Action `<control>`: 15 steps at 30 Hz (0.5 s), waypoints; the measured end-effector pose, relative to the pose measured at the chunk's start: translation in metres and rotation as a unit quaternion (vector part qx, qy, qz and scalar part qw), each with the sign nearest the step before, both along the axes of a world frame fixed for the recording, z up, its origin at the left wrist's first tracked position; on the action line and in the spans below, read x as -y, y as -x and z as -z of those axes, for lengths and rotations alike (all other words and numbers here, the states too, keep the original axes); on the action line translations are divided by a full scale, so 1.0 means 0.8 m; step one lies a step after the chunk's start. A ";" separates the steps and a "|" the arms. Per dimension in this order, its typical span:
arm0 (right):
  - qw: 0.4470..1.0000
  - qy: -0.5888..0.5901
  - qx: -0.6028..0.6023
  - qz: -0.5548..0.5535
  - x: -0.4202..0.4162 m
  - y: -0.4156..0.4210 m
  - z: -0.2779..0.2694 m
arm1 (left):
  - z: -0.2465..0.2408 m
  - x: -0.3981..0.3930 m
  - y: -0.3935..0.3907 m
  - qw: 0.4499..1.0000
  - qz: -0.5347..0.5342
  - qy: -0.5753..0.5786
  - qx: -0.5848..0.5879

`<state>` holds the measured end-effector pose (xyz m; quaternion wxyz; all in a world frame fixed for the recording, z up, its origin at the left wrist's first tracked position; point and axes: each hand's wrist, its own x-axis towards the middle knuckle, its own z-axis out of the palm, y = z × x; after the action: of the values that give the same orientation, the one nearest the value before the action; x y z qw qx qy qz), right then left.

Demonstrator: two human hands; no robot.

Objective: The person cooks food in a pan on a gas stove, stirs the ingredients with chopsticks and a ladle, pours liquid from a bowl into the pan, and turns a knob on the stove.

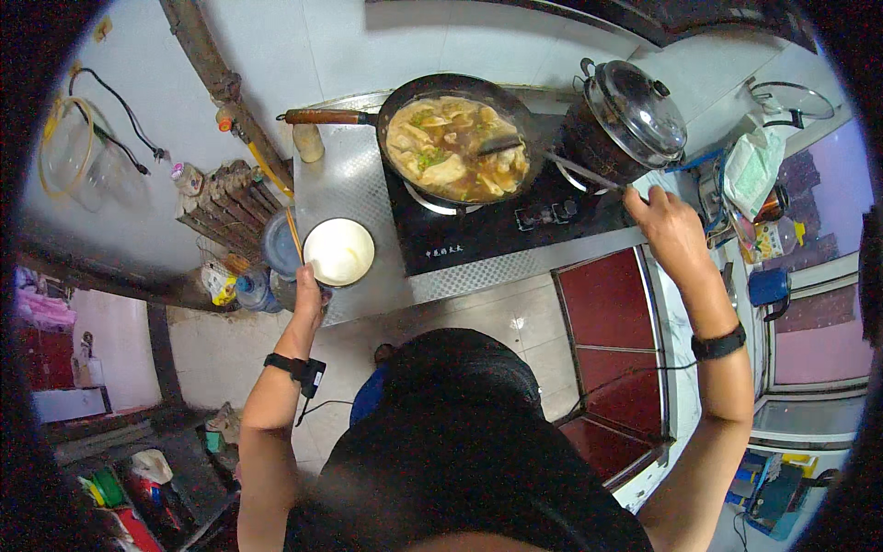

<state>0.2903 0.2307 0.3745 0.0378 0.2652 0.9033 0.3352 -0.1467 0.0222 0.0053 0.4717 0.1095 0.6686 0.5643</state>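
Note:
My left hand [312, 295] grips the near left edge of a white bowl [336, 250] with a dark rim, its thumb at the rim. Inside the bowl is a faint yellowish smear. A pair of wooden chopsticks [294, 233] rises from the same hand. In my right hand [668, 226] is the long handle of a spatula [586, 171]. Its dark blade [499, 145] rests among the food in a wok [455, 84]. Brown broth, pale soft pieces and chopped greens [434, 155] fill the wok, which sits on the left burner of a black gas stove [448, 238].
A dark pot [586, 138] under a glass lid [645, 103] occupies the right burner. The wok's wooden handle [328, 116] points left above a small jar [308, 143]. Left of the metal counter [345, 186] stand a radiator [231, 207] and a blue water jug [255, 291]. Bags and bottles crowd the right [755, 172].

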 end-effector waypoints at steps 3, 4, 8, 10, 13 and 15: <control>0.997 -0.018 0.074 0.005 0.022 -0.005 -0.008 | 0.003 -0.012 -0.007 0.999 -0.029 -0.034 0.004; 0.996 -0.020 0.082 -0.001 0.030 -0.004 -0.008 | -0.017 -0.018 -0.017 0.999 -0.034 -0.041 -0.003; 0.993 0.008 0.117 0.018 0.041 0.016 0.010 | -0.010 -0.026 -0.010 0.997 -0.034 -0.063 -0.007; 0.994 0.022 0.100 0.024 0.039 0.025 0.032 | -0.052 -0.027 -0.022 0.998 -0.031 -0.037 -0.047; 0.997 0.010 0.080 0.000 0.031 0.039 0.067 | -0.029 -0.029 -0.014 0.995 -0.029 -0.043 -0.088; 0.997 -0.017 0.075 -0.001 0.031 0.051 0.094 | -0.024 -0.029 -0.008 0.995 0.000 -0.033 -0.090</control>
<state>0.2497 0.2062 0.2990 0.1006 0.2388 0.8923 0.3696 -0.1406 0.0455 0.0245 0.4057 0.1759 0.6894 0.5737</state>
